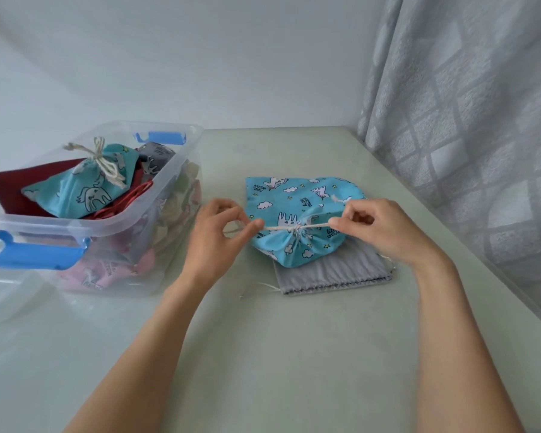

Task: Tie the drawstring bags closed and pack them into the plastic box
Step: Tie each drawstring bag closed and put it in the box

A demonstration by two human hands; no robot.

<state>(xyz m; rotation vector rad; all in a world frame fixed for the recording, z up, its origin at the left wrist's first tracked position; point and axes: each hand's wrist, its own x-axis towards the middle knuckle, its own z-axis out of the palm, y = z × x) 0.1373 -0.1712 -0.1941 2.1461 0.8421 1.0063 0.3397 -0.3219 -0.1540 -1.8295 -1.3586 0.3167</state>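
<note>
Two hands pinching one cream drawstring (pixel 310 226): left hand (pixel 219 232) at 9 o'clock of blue unicorn bag (pixel 300 207), right hand (pixel 378 226) at 3. Plastic box (pixel 144 245) far left on surface (pixel 263 339). Risk: uneven pull, loose knot, cord slipping free.

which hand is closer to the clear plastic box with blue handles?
Left. The left hand pinches the cream drawstring just right of the clear plastic box with blue handles; the right hand pinches the cord's other end, beyond the blue unicorn-print bag.
</note>
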